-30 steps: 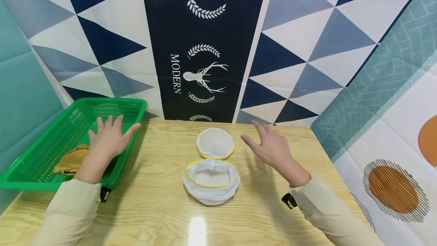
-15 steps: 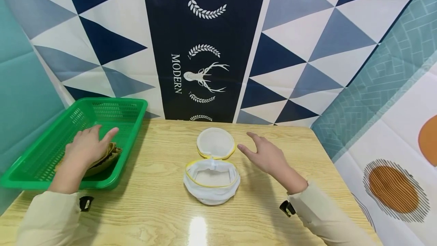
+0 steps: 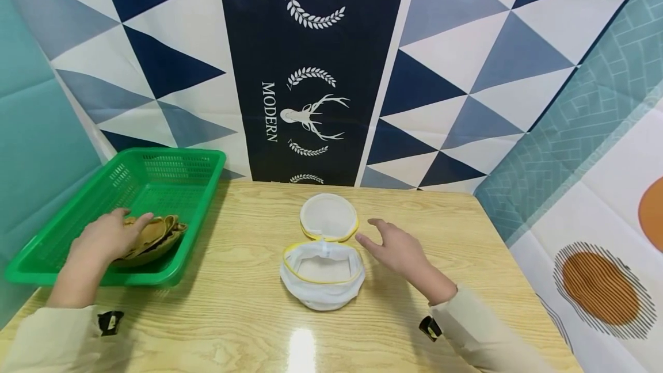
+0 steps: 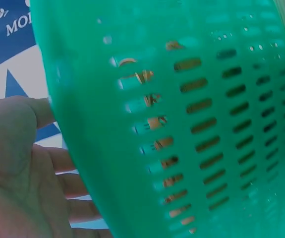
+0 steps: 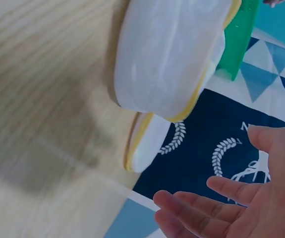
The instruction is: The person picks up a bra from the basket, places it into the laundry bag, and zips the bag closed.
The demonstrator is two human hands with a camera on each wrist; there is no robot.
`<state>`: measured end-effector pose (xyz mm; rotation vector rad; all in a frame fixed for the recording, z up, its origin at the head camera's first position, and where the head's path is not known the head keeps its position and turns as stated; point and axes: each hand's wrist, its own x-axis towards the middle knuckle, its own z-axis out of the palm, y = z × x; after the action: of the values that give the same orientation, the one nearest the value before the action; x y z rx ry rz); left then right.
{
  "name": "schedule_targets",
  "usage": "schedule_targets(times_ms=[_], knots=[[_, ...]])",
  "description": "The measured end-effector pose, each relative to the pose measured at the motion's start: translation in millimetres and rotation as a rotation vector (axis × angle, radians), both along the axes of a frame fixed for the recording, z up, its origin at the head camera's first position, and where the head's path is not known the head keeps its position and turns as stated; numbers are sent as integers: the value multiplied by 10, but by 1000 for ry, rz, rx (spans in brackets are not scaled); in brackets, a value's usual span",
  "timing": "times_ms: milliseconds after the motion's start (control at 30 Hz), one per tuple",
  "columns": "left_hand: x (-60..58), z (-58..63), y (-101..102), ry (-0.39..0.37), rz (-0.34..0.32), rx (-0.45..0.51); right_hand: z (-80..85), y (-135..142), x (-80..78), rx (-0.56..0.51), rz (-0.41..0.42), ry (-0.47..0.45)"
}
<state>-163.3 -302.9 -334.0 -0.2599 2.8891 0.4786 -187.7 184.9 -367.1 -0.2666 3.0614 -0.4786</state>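
Observation:
My left hand (image 3: pixel 103 236) is over the front left part of a green plastic basket (image 3: pixel 207 200), fingers loosely bent, thumb apart. Beside and partly behind it lies a crumpled tan-brown fabric item (image 3: pixel 157 240); the hand hides part of it. In the left wrist view the slotted basket wall (image 4: pixel 87 119) covers the fingertips. A small white fabric bag (image 3: pixel 322 292) with yellow zip edging stands on the table, its round lid (image 3: pixel 328 216) folded back and its inside showing. My right hand (image 3: pixel 399 249) hovers just right of the bag, fingers spread and holding nothing, as the right wrist view also shows.
The light wood table (image 3: pixel 248 327) ends at a patterned fabric backdrop (image 3: pixel 311 45). The basket stands at the left, close to a teal wall panel (image 3: pixel 46 131). Another patterned panel (image 3: pixel 611 246) borders the right side.
My left hand has moved left and toward me over the basket, uncovering more of the brown fabric item. My right hand has come lower and slightly left, nearer the white bag.

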Motion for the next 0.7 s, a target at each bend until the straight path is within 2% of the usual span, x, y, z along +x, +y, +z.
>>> schedule_targets(times_ms=[433,700], knots=[[10,-93,-261,-57,-13,13,-193,-48,67,-39,-20,-53],[9,-178,-377,-132,27,53,-289,-63,98,-66,-24,-88]])
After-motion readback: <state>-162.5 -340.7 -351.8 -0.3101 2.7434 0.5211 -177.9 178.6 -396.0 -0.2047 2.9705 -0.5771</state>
